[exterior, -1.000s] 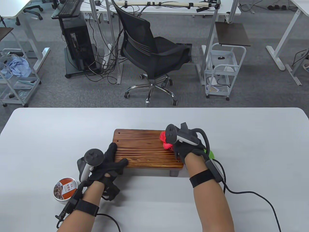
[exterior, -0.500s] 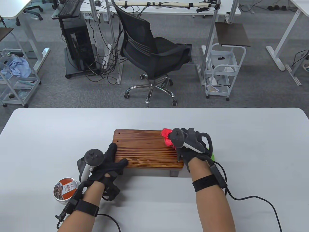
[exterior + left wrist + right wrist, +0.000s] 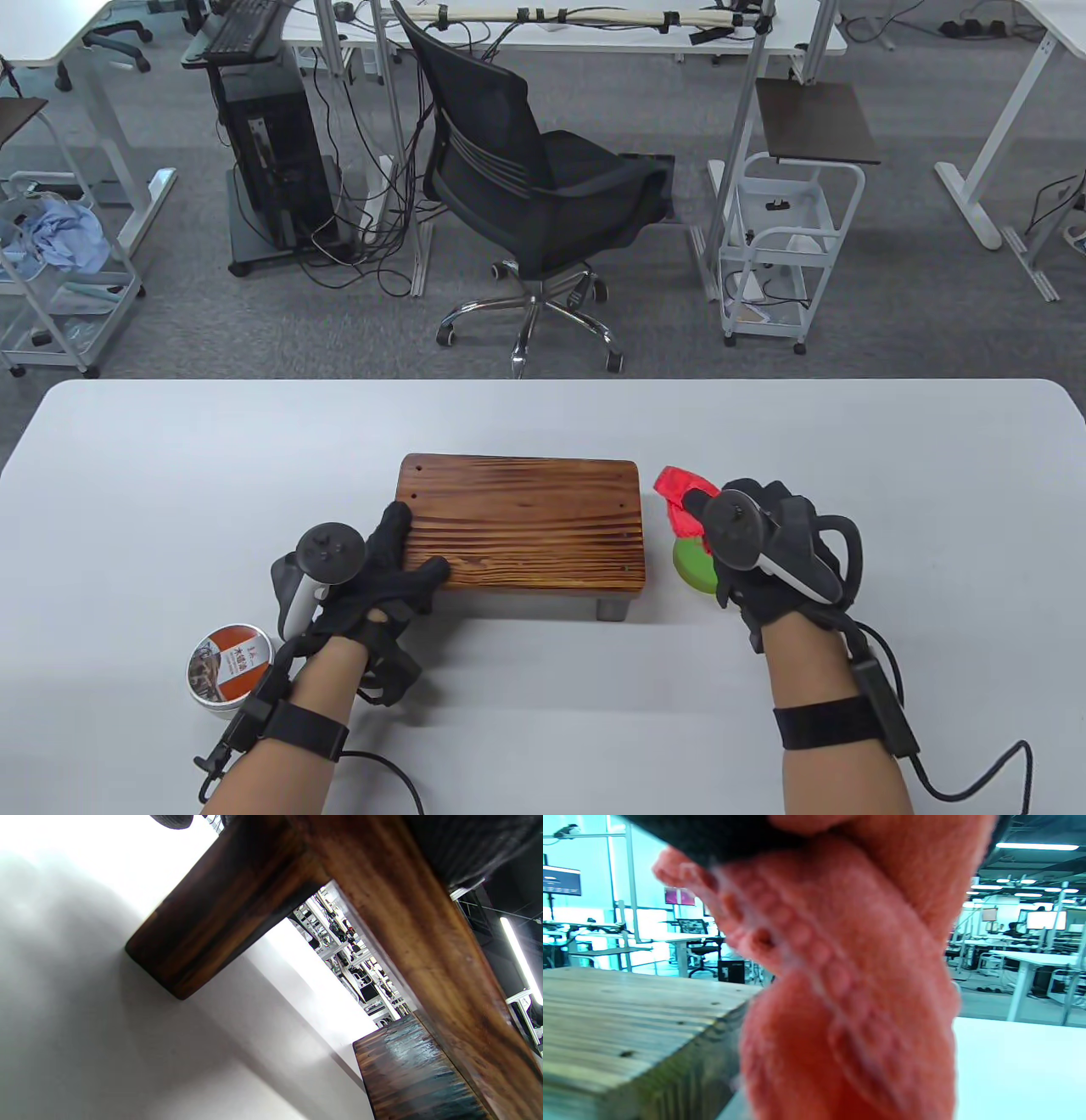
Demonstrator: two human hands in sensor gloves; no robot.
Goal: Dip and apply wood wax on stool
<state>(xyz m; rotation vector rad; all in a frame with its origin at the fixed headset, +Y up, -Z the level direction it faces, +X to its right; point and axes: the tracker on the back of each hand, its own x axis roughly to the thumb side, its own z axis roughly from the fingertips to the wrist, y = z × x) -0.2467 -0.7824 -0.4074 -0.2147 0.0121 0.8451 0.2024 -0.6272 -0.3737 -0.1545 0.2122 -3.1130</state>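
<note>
A small dark wooden stool stands in the middle of the white table. My left hand rests on the stool's near left corner, thumb on the top. The stool's leg and underside fill the left wrist view. My right hand holds a bunched red cloth just right of the stool, over a round green wax tin. The cloth fills the right wrist view, with the stool's corner at left.
A round lid with an orange label lies on the table near my left wrist. A black office chair and white carts stand beyond the table's far edge.
My right hand has carried the red cloth off the stool's right top and to the right, over the green tin. My left hand has not moved.
</note>
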